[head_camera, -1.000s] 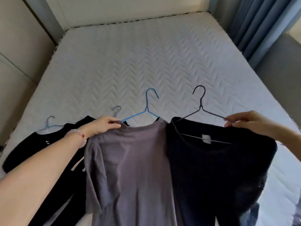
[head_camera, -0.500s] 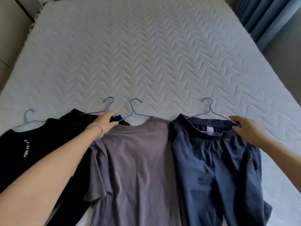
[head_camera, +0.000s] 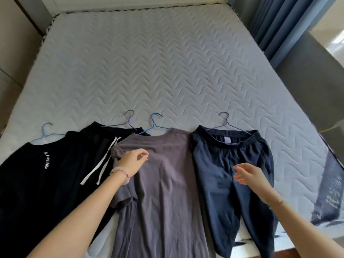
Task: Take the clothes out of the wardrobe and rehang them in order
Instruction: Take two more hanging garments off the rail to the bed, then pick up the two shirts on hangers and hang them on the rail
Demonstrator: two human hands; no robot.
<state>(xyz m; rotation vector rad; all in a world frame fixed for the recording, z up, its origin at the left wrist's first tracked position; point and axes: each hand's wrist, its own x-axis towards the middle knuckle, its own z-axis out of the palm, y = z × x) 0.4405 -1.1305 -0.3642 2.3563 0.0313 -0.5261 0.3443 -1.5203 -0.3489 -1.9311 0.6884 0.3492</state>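
Several garments on wire hangers lie side by side on the near part of the mattress. From left: a black T-shirt with white lettering, black shorts with white drawstrings, a grey T-shirt on a blue hanger, and navy trousers on a dark hanger. My left hand hovers over the grey T-shirt's left shoulder, fingers loosely curled and holding nothing. Over the navy trousers, my right hand has its fingers apart and empty.
The far half of the quilted mattress is bare. Blue curtains hang at the right, with a grey ledge beside the bed. A beige wall or wardrobe panel stands at the left. A printed cloth lies at the mattress's right edge.
Both hands have let go of the hangers and drawn back toward me over the clothes. The navy trousers, held up a second ago, now lie flat on the mattress.
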